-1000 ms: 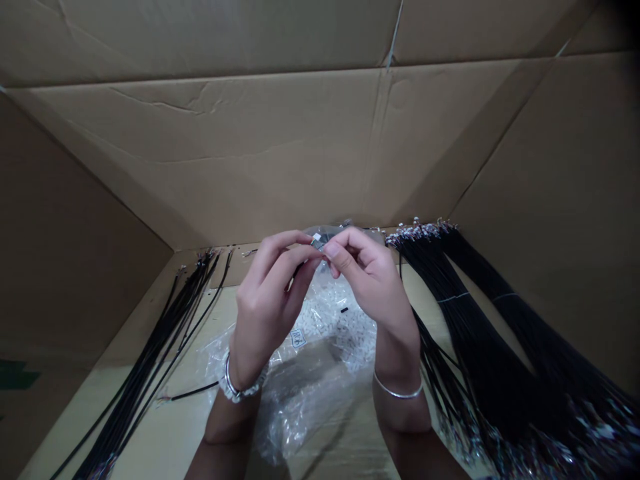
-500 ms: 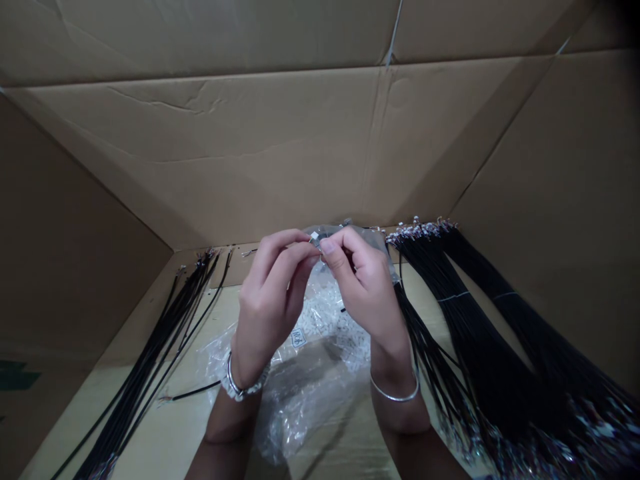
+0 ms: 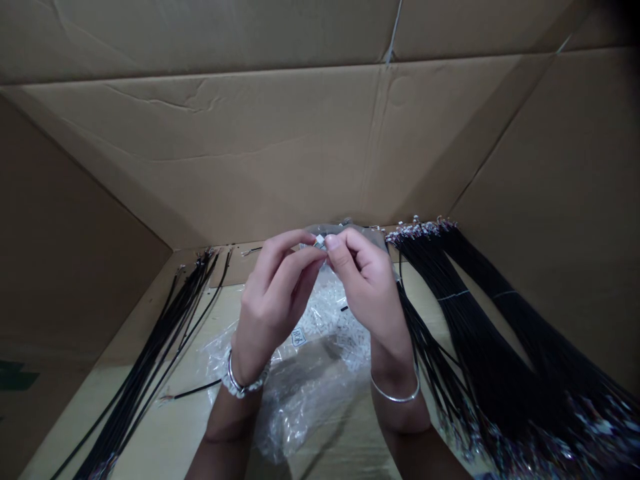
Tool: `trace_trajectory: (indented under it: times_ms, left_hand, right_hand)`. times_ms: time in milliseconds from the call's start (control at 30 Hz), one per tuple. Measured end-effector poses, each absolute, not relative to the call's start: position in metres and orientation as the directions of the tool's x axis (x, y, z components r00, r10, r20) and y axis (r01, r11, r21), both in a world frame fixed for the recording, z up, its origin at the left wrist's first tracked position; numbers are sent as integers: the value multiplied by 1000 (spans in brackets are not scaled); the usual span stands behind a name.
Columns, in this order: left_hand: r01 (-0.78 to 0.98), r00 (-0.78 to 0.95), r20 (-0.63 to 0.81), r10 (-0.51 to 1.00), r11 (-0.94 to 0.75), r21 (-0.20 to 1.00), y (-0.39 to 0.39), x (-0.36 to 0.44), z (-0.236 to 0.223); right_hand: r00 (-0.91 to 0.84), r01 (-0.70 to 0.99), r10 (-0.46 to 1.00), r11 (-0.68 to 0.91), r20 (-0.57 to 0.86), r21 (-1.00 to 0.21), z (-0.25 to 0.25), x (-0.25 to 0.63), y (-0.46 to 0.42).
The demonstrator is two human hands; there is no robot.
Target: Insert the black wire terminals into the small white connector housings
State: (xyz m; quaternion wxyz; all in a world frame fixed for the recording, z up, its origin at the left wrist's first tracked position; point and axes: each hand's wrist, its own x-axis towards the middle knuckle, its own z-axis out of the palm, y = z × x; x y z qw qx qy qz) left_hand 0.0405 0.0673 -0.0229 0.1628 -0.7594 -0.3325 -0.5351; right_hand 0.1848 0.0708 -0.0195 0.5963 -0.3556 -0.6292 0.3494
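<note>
My left hand (image 3: 274, 297) and my right hand (image 3: 365, 287) meet in the middle, fingertips pinching a small white connector (image 3: 319, 240). A thin dark wire end seems to run into it, mostly hidden by my fingers. Below my hands lies a clear plastic bag (image 3: 305, 393) holding many tiny white parts. A black cable bundle (image 3: 480, 333) lies close to my right wrist, with some strands passing under it. Another, thinner black cable bundle (image 3: 160, 340) lies to the left of my left hand.
Brown cardboard walls (image 3: 200, 133) rise behind and on both sides, forming a box-like enclosure around a pale cardboard floor (image 3: 185, 427). Both of my wrists wear bracelets. A loose black wire (image 3: 197, 389) lies beside the bag.
My fingers have shifted slightly on the connector, with its white end now showing more clearly between my fingertips. My right hand sits a little further left. The bag and cables stay put.
</note>
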Motion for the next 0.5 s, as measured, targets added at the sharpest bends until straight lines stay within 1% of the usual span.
trace_trajectory:
  times_ms: [133,233,333,500]
  left_hand:
    - [668,193,917,349,-731,137,68,41,-23]
    - [668,172,912,371,-725,169,67,41,-23]
    - [666,159,912,377,-723,183,66,41,-22]
    - [650,144,908,394,-730,214,64,42,-21]
  right_hand:
    - [-68,-64,881,465,468,-883,-18,184,70]
    - [-60,-147,872,474,486,-868,-16,186,71]
    - [-35,-152,867,488,498,-860,-13,189,71]
    - [-46,-117,873,477,485,-871,-12,194,69]
